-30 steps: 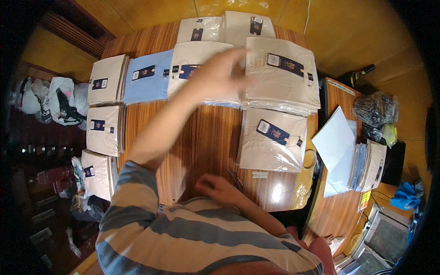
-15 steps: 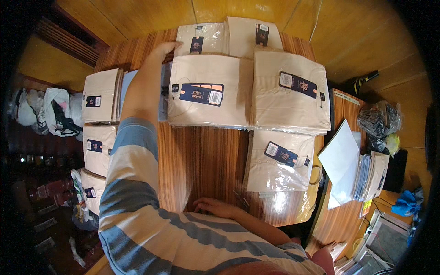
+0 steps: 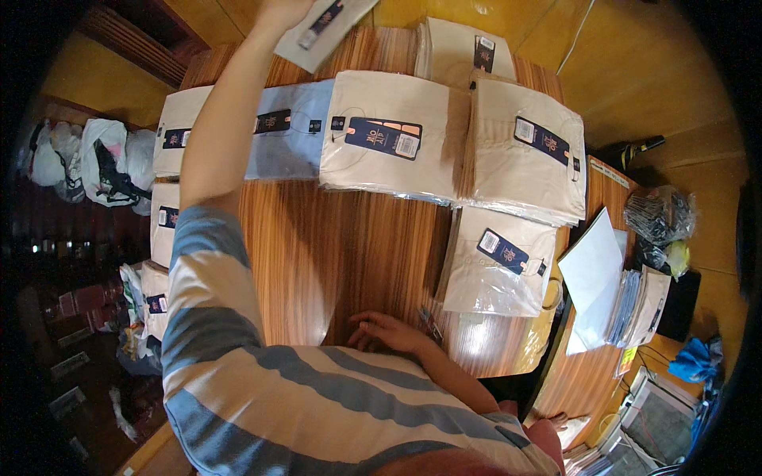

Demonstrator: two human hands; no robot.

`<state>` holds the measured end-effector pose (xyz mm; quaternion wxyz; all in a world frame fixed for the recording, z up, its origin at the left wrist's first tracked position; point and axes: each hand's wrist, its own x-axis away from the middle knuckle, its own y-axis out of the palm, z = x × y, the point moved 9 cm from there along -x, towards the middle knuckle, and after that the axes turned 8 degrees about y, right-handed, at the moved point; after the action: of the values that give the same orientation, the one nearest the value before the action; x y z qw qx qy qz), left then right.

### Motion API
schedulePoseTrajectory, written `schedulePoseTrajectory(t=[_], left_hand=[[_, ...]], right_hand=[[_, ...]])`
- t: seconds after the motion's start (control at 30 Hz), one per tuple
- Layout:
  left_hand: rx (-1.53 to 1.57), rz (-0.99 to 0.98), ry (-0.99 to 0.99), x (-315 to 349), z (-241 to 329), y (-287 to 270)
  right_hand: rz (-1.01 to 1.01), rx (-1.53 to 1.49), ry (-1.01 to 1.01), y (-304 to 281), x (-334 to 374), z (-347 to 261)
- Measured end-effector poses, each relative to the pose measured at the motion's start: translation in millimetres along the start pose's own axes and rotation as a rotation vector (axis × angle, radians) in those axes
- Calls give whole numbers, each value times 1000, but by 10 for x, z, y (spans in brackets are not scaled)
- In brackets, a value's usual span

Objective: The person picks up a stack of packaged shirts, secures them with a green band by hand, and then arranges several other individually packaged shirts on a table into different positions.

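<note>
At the far edge of the table, my left hand (image 3: 282, 11) is closed on a folded garment in clear wrap with a dark tag, a packed shirt (image 3: 313, 46) cut off by the top of the picture. The pack is tilted and raised off the wood. Below it lies a light-blue packed shirt (image 3: 290, 147), partly behind my left forearm. Beside that sits a stack of beige packed shirts (image 3: 397, 170). My right hand (image 3: 382, 330) rests on the near part of the table, fingers loosely bent and apart, with nothing in it.
More beige stacks stand at the far right (image 3: 456, 63), right (image 3: 528, 178), near right (image 3: 484, 289) and left edge (image 3: 168, 214). A side table (image 3: 556, 377) holds white sheets (image 3: 591, 270) and folded garments (image 3: 651, 305). A pen-like item (image 3: 431, 321) lies near my right hand.
My left hand has lifted a packed shirt from the far row and carried it up and away. The light-blue shirt shows more now. The whole view has shifted slightly; my right hand stays on the table.
</note>
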<state>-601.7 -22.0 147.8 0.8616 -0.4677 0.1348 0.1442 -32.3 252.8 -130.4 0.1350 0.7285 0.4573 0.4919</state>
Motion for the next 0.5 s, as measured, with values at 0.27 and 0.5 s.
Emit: schedulePoseTrajectory(t=[0.27,0.5], left_hand=[[277,145,309,2014,582,-2244],[731,19,-89,3954,102,-2654]], right_hand=[[125,159,12,153,136,-194],[89,342,-469,493,534,-632]])
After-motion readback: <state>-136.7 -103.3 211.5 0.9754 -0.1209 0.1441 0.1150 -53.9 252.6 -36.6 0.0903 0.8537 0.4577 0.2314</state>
